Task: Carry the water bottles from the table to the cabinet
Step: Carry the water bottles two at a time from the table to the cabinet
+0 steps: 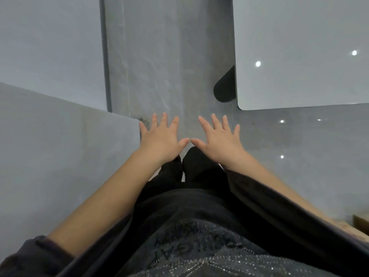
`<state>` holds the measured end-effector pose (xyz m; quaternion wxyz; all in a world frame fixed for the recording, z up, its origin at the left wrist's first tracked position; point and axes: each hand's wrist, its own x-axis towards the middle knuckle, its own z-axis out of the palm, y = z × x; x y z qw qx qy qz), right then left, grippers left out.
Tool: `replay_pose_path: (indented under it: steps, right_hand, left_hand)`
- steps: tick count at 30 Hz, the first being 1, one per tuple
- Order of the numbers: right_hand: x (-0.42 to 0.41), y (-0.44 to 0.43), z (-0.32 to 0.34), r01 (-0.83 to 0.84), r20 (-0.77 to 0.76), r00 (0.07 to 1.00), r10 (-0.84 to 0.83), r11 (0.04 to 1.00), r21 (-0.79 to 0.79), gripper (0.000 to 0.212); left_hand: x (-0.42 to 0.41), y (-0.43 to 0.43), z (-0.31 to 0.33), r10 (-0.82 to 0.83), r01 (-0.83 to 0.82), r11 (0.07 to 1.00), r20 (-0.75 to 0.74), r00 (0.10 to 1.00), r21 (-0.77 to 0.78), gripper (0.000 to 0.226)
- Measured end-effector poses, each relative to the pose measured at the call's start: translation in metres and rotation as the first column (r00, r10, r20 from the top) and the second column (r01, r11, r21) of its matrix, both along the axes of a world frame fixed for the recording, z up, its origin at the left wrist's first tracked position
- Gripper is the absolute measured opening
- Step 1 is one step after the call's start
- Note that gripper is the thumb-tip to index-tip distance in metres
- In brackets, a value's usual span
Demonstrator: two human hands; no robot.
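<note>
Two hands hang at mid-frame over the grey floor (159, 56); the left hand (161, 136) and the right hand (218, 138) are both spread flat, fingers splayed, holding nothing, thumbs nearly meeting; one white table (299, 56) fills the upper right; no bottle shows anywhere in view.

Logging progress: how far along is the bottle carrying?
Nothing shows as done: no bottles or cabinet in view. In hand: nothing; left hand and right hand are open, fingers spread, over the floor. The table corner looks bare. What's left can't be judged.
</note>
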<state>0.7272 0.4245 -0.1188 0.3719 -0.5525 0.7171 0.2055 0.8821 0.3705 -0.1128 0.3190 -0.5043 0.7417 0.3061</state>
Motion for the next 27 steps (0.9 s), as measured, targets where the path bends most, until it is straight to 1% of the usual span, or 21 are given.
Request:
replay_pose_path:
  steps: [9,15,17,20,22,27]
  right_hand:
    - [-0.025,-0.122,-0.011,0.002,0.0,1.0,-0.002,1.0,-0.021,0.076]
    - [-0.058,-0.222,-0.02,0.025,0.022,0.999,-0.024,0.999,-0.021,0.074]
    - [-0.069,-0.255,-0.017,0.016,0.016,1.0,-0.016,1.0,-0.023,0.074]
    - [-0.085,-0.298,-0.011,-0.002,0.014,1.0,0.002,0.999,-0.041,0.074]
    - [-0.095,-0.321,-0.003,0.017,0.017,1.0,-0.016,0.999,-0.045,0.074]
    - [-0.122,-0.369,0.002,0.084,-0.028,0.996,-0.085,0.995,-0.051,0.075]
  left_hand:
    - [-0.025,-0.126,0.001,-0.066,0.067,0.998,0.023,0.998,-0.023,0.076]
    - [-0.048,-0.227,0.001,-0.055,0.057,0.998,0.058,0.997,-0.021,0.075]
    - [-0.059,-0.256,0.006,-0.077,0.079,0.996,0.052,0.996,-0.032,0.074]
    - [-0.075,-0.297,0.008,-0.062,0.063,0.998,0.023,0.998,-0.031,0.072]
    - [-0.087,-0.322,0.01,-0.062,0.062,0.998,0.015,0.998,-0.02,0.072]
    - [-0.119,-0.382,0.007,-0.202,0.202,0.979,-0.007,0.979,-0.01,0.072]
